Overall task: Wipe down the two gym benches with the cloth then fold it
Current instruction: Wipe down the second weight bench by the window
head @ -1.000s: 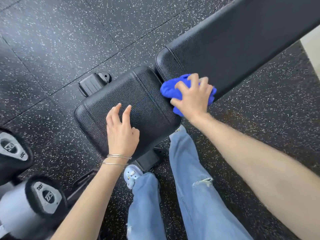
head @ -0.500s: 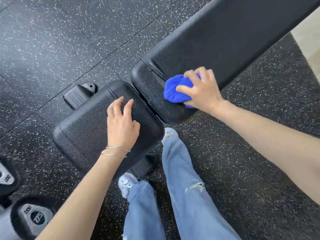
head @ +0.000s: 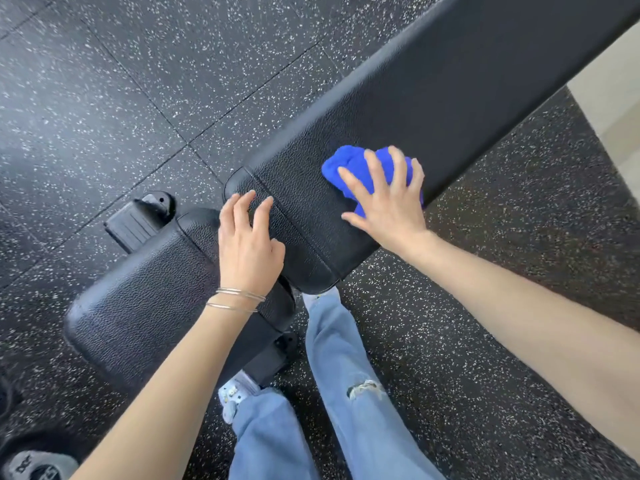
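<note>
A black padded gym bench runs from lower left to upper right: a short seat pad (head: 145,299) and a long back pad (head: 433,98). A bunched blue cloth (head: 353,164) lies on the back pad near its lower end. My right hand (head: 384,195) presses flat on the cloth with fingers spread. My left hand (head: 247,244), with two thin bangles at the wrist, rests over the gap between the two pads, its fingertips touching the end of the back pad.
Speckled black rubber floor tiles (head: 138,81) surround the bench. A black bench foot (head: 138,220) sticks out at the left. Dumbbell ends (head: 38,465) sit at the bottom left corner. My legs in blue jeans (head: 346,393) stand beside the bench. A pale floor strip (head: 616,109) lies at right.
My right hand has slid the cloth from the pad joint up along the back pad. My left hand has moved from the seat pad to the end of the back pad.
</note>
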